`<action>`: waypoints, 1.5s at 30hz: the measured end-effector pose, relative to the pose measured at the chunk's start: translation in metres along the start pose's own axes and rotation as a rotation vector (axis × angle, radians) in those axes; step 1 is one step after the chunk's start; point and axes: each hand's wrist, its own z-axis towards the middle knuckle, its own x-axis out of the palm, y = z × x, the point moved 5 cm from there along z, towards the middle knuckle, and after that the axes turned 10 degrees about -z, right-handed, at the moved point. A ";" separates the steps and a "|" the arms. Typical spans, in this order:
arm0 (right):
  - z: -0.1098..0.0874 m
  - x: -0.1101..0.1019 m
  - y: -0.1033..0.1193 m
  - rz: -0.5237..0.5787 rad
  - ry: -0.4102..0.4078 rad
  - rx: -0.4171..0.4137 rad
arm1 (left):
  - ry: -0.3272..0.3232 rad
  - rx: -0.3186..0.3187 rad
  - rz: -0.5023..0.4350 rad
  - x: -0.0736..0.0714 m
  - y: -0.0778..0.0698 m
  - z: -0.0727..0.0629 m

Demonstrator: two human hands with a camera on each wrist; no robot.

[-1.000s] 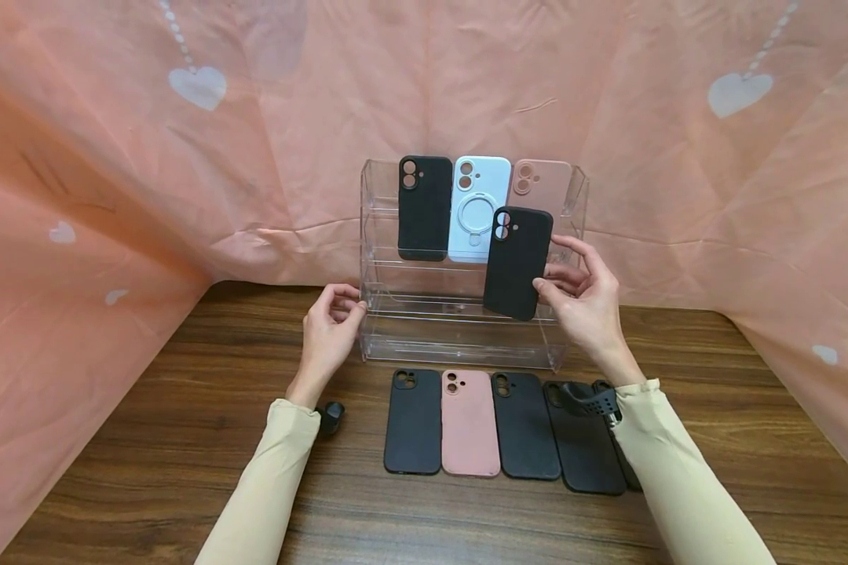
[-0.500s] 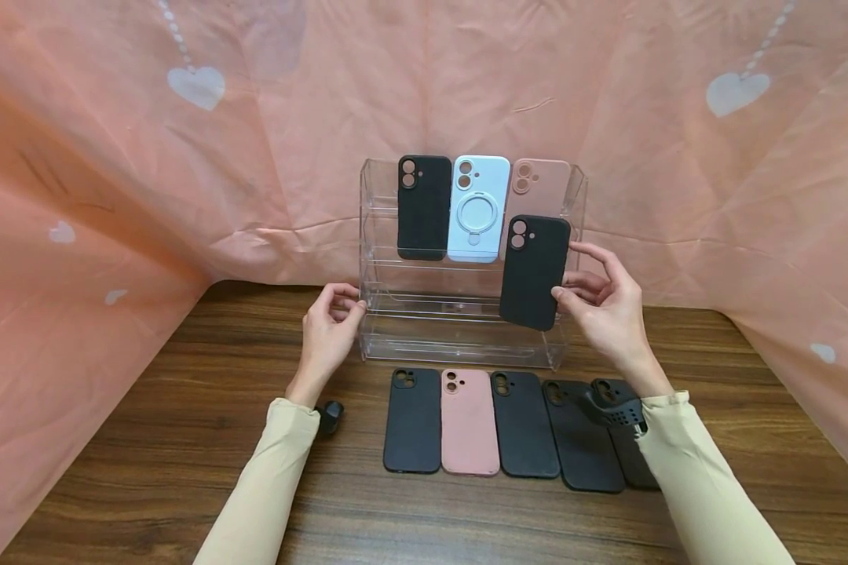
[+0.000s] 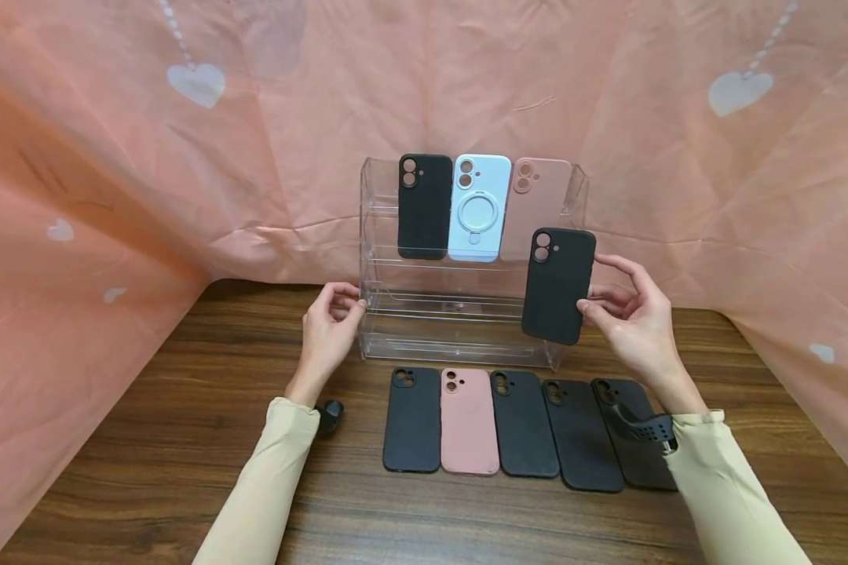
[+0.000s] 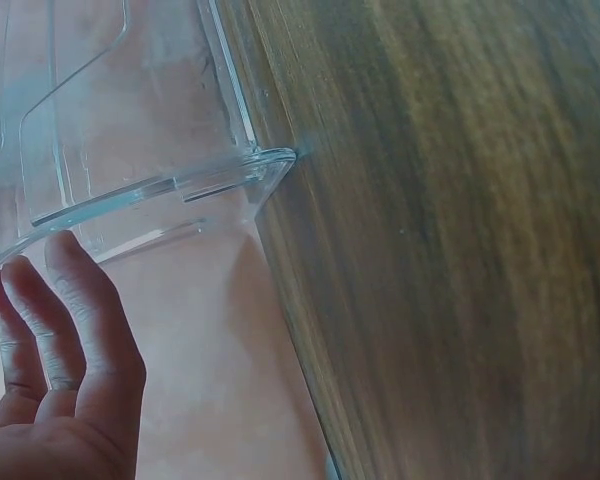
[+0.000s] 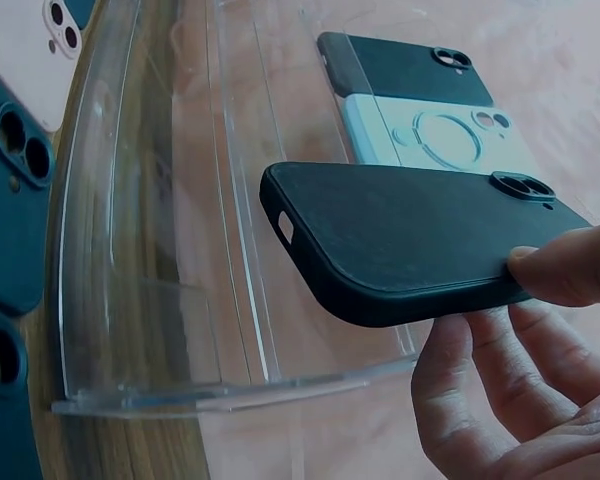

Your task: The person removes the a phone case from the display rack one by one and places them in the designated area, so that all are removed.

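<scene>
My right hand [image 3: 632,318] pinches a black phone case [image 3: 558,286] by its right edge, thumb on the back face and fingers underneath. The case stands nearly upright in front of the right part of a clear acrylic display rack [image 3: 459,345]. At the rack's left side, my left hand [image 3: 330,326] holds the side panel's edge, its fingertips also against the clear plastic in the left wrist view. On the rack's top tier lean a black phone case [image 3: 425,208], a white case with a ring [image 3: 478,235] and a pink case [image 3: 537,208], partly covered by the held one.
Before the rack, a row of phone cases lies on the wooden table [image 3: 184,439]: a dark case [image 3: 412,424], a pink case [image 3: 469,424] and several black cases [image 3: 525,428]. The rightmost sits partly under my right wrist strap. A peach curtain [image 3: 268,157] surrounds the table.
My right hand has carried the black case right and down, away from the white case, uncovering more of the pink case on the rack. The left hand has stayed at the rack's side.
</scene>
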 end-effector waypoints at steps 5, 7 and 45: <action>-0.004 -0.008 -0.001 0.053 0.004 -0.005 | -0.001 0.002 -0.001 0.001 0.000 0.000; -0.005 -0.010 -0.001 0.067 0.006 -0.006 | -0.002 0.001 0.004 0.001 0.001 0.001; -0.040 -0.069 -0.025 0.135 0.071 0.071 | -0.006 -0.006 0.004 0.000 0.003 0.001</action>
